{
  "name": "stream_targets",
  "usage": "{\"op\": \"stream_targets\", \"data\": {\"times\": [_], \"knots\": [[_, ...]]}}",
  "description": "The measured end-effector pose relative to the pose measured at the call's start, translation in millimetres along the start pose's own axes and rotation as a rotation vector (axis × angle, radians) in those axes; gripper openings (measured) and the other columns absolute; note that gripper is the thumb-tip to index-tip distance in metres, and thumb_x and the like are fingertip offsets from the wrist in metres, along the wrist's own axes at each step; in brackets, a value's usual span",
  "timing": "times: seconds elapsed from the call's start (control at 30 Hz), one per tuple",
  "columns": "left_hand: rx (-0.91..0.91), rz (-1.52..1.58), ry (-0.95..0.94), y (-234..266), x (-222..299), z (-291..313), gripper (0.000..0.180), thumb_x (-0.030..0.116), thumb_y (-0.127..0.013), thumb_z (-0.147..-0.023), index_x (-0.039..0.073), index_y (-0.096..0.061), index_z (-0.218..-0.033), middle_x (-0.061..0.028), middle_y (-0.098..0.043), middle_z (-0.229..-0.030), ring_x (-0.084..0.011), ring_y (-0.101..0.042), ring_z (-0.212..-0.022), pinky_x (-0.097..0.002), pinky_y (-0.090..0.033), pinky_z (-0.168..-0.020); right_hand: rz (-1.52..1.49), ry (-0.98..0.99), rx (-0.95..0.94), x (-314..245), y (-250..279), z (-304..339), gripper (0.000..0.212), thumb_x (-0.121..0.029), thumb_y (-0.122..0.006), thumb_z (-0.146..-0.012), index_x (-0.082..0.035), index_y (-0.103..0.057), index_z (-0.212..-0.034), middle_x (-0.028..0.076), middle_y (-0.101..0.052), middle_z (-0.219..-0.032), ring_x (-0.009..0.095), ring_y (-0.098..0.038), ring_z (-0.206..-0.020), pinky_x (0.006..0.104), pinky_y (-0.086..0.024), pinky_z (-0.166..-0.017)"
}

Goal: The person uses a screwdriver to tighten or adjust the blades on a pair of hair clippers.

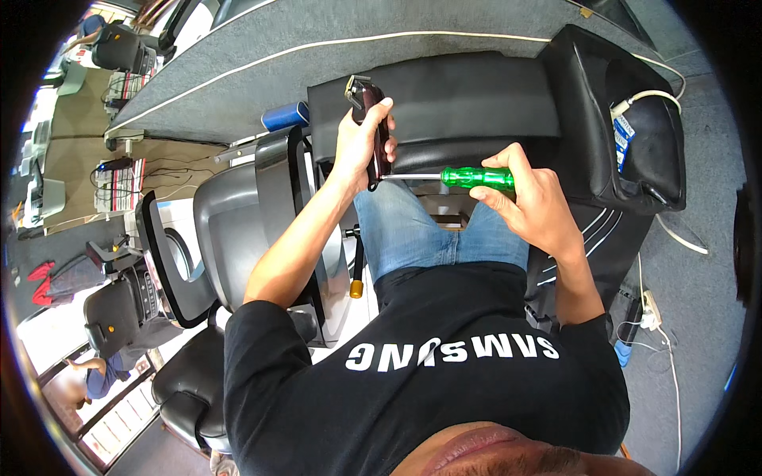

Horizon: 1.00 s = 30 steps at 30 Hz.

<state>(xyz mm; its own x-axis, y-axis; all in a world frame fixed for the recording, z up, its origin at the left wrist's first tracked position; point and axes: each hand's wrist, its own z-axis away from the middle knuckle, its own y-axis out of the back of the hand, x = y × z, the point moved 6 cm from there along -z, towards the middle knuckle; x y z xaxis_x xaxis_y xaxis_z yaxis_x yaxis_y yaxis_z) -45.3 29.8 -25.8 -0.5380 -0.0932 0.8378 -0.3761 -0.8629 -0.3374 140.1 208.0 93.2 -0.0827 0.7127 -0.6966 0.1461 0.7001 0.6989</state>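
My left hand (361,147) is wrapped round a dark maroon hair clipper (380,157), held upright above my lap with its metal blade end pointing away from me. My right hand (544,208) grips a screwdriver (464,177) by its translucent green handle. The screwdriver's shaft runs level to the left, and its tip meets the lower end of the clipper's side. Whether the tip sits in a screw is too small to tell. Beneath both tools are my legs in blue jeans (421,230).
A black padded bench (476,99) with an armrest (579,87) lies ahead; a blue cylinder (284,117) stands by its left end. Close on my left is a black salon chair (230,230). White cables (675,373) run along the right, near a power strip (651,309).
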Motion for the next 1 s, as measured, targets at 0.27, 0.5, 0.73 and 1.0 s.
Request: {"op": "stream_targets", "data": {"times": [0.27, 0.5, 0.73, 1.0], "knots": [[0.0, -0.001, 0.003, -4.0, 3.7, 3.7, 0.032, 0.032, -0.074, -0.102, 0.011, -0.05, -0.103, -0.0036, -0.061, -0.085, -0.0129, -0.057, -0.053, -0.0304, -0.049, -0.045, -0.01, -0.005, 0.006, -1.8, 2.3, 1.2, 0.044, -0.038, -0.076, -0.1, -0.001, -0.056, -0.112, 0.019, -0.074, -0.082, 0.038, -0.076, -0.075, 0.0422, -0.057, -0.062], [-0.008, 0.002, -0.002, -3.0, 2.2, 2.6, 0.032, 0.031, -0.073, -0.102, 0.011, -0.049, -0.104, -0.004, -0.061, -0.086, -0.0128, -0.056, -0.053, -0.0304, -0.048, -0.045, -0.025, -0.058, -0.044, -0.6, 1.8, 1.6, 0.047, -0.037, -0.078, -0.099, 0.002, -0.056, -0.114, 0.023, -0.075, -0.09, 0.041, -0.077, -0.08, 0.0403, -0.057, -0.066], [-0.009, -0.005, -0.003, -3.4, 1.4, 3.2, 0.032, 0.032, -0.074, -0.102, 0.011, -0.049, -0.104, -0.0038, -0.06, -0.086, -0.0126, -0.056, -0.053, -0.0302, -0.048, -0.045, -0.008, -0.055, -0.041, -0.9, 2.1, 2.3, 0.046, -0.035, -0.079, -0.099, 0.002, -0.056, -0.114, 0.023, -0.075, -0.09, 0.04, -0.077, -0.078, 0.0399, -0.057, -0.066], [-0.012, 0.013, -0.013, -2.0, -0.3, 1.8, 0.034, 0.03, -0.076, -0.1, 0.009, -0.05, -0.105, -0.0044, -0.061, -0.084, -0.0129, -0.057, -0.051, -0.0297, -0.049, -0.042, -0.008, -0.068, -0.058, -3.5, 3.9, 1.6, 0.047, -0.036, -0.078, -0.099, 0.002, -0.056, -0.114, 0.023, -0.074, -0.088, 0.04, -0.076, -0.076, 0.0401, -0.057, -0.065]]}}
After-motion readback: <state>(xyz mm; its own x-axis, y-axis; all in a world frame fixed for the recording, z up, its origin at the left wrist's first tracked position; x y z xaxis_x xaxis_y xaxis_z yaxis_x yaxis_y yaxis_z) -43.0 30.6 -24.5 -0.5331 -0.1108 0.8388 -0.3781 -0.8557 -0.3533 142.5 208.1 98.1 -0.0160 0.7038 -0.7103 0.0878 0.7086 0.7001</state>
